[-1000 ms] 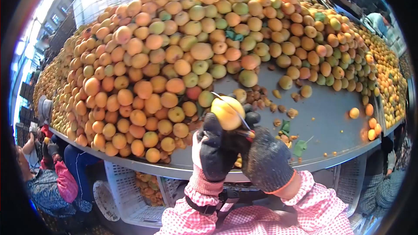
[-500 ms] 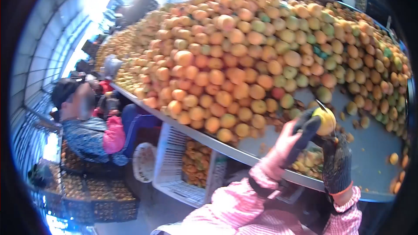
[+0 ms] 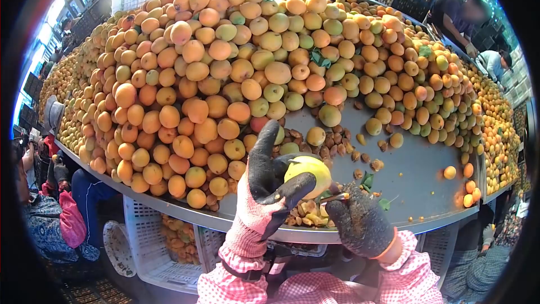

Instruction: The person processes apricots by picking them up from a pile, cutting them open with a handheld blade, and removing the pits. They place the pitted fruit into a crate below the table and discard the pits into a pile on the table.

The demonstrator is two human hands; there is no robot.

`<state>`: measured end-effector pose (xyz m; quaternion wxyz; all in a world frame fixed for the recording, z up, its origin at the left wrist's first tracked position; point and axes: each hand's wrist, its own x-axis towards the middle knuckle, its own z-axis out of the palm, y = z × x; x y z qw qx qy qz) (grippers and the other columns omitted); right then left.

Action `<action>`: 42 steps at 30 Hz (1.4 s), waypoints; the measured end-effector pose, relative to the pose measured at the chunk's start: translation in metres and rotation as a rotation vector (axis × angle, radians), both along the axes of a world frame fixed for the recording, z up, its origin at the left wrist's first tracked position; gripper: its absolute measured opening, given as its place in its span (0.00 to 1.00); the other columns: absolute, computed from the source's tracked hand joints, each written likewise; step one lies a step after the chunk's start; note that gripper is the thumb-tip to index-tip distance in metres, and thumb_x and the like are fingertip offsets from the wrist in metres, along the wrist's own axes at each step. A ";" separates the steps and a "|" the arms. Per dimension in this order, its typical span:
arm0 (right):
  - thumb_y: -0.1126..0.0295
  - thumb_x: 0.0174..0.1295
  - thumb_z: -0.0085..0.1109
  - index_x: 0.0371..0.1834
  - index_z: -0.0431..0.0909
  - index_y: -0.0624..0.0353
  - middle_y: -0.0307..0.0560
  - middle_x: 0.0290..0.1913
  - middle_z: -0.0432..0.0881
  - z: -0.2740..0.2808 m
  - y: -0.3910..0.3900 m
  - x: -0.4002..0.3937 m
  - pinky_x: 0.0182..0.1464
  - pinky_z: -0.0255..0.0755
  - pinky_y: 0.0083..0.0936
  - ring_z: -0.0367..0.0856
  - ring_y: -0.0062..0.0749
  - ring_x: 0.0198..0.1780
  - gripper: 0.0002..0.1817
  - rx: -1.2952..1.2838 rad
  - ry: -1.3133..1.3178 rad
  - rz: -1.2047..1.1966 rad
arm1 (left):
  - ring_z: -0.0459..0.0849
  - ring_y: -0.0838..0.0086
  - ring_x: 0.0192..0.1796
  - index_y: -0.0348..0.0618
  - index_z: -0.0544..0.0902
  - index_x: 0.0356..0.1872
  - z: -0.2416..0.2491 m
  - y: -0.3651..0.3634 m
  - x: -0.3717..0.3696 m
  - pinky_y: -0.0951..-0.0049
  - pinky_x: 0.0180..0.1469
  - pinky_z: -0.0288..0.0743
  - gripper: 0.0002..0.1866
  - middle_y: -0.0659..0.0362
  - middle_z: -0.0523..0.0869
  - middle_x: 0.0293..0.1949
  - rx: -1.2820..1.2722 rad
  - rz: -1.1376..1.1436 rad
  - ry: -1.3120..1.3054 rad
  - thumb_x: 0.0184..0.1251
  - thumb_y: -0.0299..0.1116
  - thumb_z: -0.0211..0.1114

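Note:
My left hand (image 3: 275,174), in a black-and-pink glove, is closed around a yellow apricot (image 3: 309,175), its index finger pointing up. Just right of it, my right hand (image 3: 363,222) in a dark, soiled glove has its fingers curled around a small knife (image 3: 336,197), of which only a short part shows. A narrow gap separates the knife from the fruit. Both hands are over the near edge of a grey metal table (image 3: 419,171). Beneath them lies a little heap of split apricot pieces (image 3: 308,214).
A big pile of apricots (image 3: 219,73) covers the table's left and back. Brown pits (image 3: 332,143) lie scattered ahead of my hands. Below the rim stands a white plastic crate (image 3: 149,242) containing apricot pieces. Other people are around the table, one (image 3: 458,19) at the far right.
The view has swung to the right, so the pile and my hands appear further left. My hands have moved slightly apart, and the knife is now away from the apricot.

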<state>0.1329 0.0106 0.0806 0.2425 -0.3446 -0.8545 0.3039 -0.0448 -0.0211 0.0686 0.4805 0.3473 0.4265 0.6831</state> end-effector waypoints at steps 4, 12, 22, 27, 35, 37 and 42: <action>0.62 0.63 0.55 0.43 0.76 0.64 0.57 0.27 0.78 0.007 0.012 0.004 0.27 0.72 0.40 0.80 0.52 0.27 0.15 -0.189 -0.248 0.096 | 0.81 0.64 0.48 0.37 0.50 0.71 -0.009 -0.008 -0.009 0.65 0.51 0.76 0.47 0.48 0.79 0.48 -0.010 -0.062 -0.064 0.52 0.24 0.70; 0.70 0.61 0.52 0.49 0.77 0.56 0.55 0.34 0.76 -0.032 0.006 -0.016 0.28 0.69 0.40 0.77 0.50 0.27 0.14 0.122 -0.166 0.204 | 0.82 0.61 0.47 0.33 0.62 0.65 -0.026 -0.002 -0.008 0.57 0.52 0.78 0.33 0.48 0.78 0.48 -0.045 0.014 -0.106 0.65 0.44 0.60; 0.76 0.63 0.48 0.50 0.74 0.66 0.61 0.40 0.80 -0.014 -0.003 -0.010 0.44 0.73 0.39 0.79 0.54 0.43 0.13 -0.098 -0.189 -0.093 | 0.81 0.74 0.37 0.36 0.73 0.43 -0.029 0.009 0.011 0.70 0.42 0.76 0.20 0.54 0.84 0.32 -0.219 0.154 0.546 0.52 0.31 0.71; 0.78 0.63 0.46 0.52 0.71 0.68 0.61 0.45 0.78 -0.055 -0.001 -0.014 0.48 0.70 0.38 0.77 0.54 0.48 0.14 -0.089 0.085 -0.049 | 0.81 0.69 0.36 0.36 0.76 0.41 -0.103 0.036 0.042 0.68 0.39 0.75 0.18 0.55 0.81 0.33 -0.173 0.357 0.317 0.64 0.43 0.62; 0.73 0.67 0.45 0.54 0.68 0.70 0.61 0.49 0.77 -0.080 0.003 -0.003 0.50 0.67 0.38 0.74 0.52 0.50 0.16 -0.009 -0.040 -0.111 | 0.80 0.47 0.48 0.34 0.72 0.53 -0.079 0.029 0.023 0.58 0.50 0.73 0.30 0.40 0.82 0.41 -0.365 0.192 0.481 0.57 0.48 0.64; 0.73 0.67 0.45 0.57 0.69 0.68 0.61 0.52 0.74 -0.077 0.005 0.001 0.54 0.65 0.39 0.72 0.52 0.52 0.17 -0.179 -0.020 -0.118 | 0.80 0.46 0.47 0.34 0.73 0.51 -0.068 0.018 0.020 0.58 0.50 0.73 0.28 0.40 0.82 0.41 -0.416 0.189 0.651 0.57 0.48 0.64; 0.70 0.64 0.53 0.38 0.72 0.64 0.60 0.30 0.78 -0.021 -0.019 -0.013 0.36 0.67 0.46 0.76 0.58 0.35 0.08 0.224 -0.114 -0.045 | 0.79 0.77 0.26 0.43 0.82 0.38 -0.034 -0.011 -0.014 0.74 0.25 0.72 0.25 0.62 0.83 0.28 -0.294 0.232 -0.322 0.63 0.58 0.57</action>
